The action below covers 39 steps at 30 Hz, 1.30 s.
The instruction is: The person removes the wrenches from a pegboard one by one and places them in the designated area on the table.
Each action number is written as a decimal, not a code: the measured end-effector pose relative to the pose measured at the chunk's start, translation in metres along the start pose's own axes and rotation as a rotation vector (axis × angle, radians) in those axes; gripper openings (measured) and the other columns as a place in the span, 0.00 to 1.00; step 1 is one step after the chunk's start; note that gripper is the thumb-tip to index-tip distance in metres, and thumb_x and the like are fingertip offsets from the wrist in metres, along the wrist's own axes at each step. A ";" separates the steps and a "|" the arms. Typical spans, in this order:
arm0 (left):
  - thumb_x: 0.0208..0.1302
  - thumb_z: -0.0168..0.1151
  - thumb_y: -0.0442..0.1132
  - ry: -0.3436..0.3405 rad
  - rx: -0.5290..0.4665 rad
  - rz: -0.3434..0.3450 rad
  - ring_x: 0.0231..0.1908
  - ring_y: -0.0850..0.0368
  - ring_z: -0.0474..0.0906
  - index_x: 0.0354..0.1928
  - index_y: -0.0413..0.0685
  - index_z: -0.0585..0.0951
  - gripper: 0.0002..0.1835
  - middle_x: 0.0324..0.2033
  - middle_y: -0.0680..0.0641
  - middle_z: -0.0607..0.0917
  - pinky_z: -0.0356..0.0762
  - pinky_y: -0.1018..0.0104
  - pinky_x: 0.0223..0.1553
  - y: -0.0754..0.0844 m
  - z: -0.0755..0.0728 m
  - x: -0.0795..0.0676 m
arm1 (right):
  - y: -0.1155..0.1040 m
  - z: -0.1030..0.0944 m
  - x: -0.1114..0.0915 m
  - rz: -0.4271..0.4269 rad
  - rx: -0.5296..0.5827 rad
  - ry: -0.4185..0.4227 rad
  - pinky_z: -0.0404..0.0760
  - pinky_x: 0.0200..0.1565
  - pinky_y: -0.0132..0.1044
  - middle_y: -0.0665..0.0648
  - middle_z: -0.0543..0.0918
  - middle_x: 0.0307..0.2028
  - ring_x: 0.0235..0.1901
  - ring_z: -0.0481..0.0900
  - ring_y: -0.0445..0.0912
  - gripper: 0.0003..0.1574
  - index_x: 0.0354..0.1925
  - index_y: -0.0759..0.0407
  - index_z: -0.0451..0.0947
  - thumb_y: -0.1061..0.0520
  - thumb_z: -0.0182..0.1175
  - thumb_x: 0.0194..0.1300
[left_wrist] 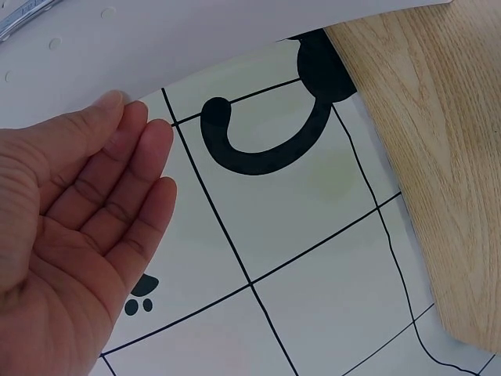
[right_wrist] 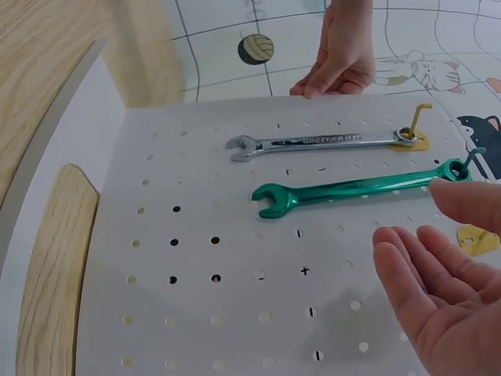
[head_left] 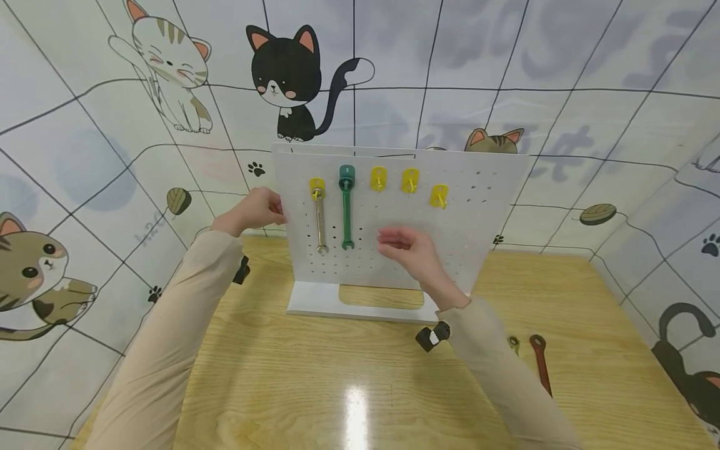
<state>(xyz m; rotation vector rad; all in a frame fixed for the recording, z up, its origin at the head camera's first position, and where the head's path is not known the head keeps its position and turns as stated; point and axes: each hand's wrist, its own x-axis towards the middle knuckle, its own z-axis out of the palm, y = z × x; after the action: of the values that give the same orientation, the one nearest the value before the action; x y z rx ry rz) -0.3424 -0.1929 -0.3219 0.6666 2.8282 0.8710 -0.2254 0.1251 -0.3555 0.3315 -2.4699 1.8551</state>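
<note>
A white pegboard [head_left: 388, 244] stands upright on its base. My left hand [head_left: 255, 209] pinches its left edge, thumb on the front and fingers behind, as the right wrist view [right_wrist: 344, 59] shows. From a yellow hook at upper left hangs a silver combination wrench [head_left: 320, 222]. Beside it a green combination wrench [head_left: 346, 215] hangs from a green hook [head_left: 347, 170]. In front of the board's middle, my right hand [head_left: 413, 253] holds nothing; its fingers are loosely bent, near the green wrench in the right wrist view.
Three yellow hooks [head_left: 410, 181] without wrenches sit to the right on the board. A red wrench [head_left: 540, 362] and a yellowish-green wrench [head_left: 514, 344], partly hidden by my right sleeve, lie on the wooden table [head_left: 292, 375]. A cat-patterned wall covering [head_left: 394, 112] rises behind.
</note>
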 end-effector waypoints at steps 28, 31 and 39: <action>0.55 0.63 0.28 0.012 0.000 -0.015 0.27 0.53 0.74 0.30 0.32 0.81 0.03 0.28 0.40 0.84 0.73 0.64 0.30 0.004 0.000 -0.001 | -0.026 0.038 0.051 -0.089 0.154 0.109 0.75 0.50 0.35 0.61 0.80 0.51 0.50 0.77 0.48 0.22 0.54 0.65 0.74 0.65 0.62 0.60; 0.55 0.63 0.28 0.012 -0.001 -0.014 0.27 0.52 0.73 0.29 0.32 0.81 0.03 0.28 0.40 0.83 0.73 0.64 0.30 0.003 0.000 -0.001 | -0.029 0.040 0.054 -0.085 0.162 0.117 0.74 0.50 0.34 0.60 0.80 0.51 0.49 0.77 0.48 0.22 0.53 0.65 0.74 0.65 0.62 0.60; 0.56 0.63 0.28 0.014 0.005 -0.020 0.28 0.51 0.73 0.30 0.31 0.81 0.04 0.29 0.40 0.83 0.73 0.63 0.31 0.004 0.000 -0.001 | -0.033 0.043 0.059 -0.062 0.183 0.129 0.74 0.49 0.34 0.63 0.80 0.49 0.47 0.77 0.48 0.20 0.52 0.68 0.75 0.66 0.62 0.60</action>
<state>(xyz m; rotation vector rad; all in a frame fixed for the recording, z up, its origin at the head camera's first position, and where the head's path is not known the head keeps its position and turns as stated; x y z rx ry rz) -0.3401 -0.1901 -0.3200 0.6348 2.8453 0.8691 -0.2727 0.0670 -0.3273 0.2815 -2.1888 2.0129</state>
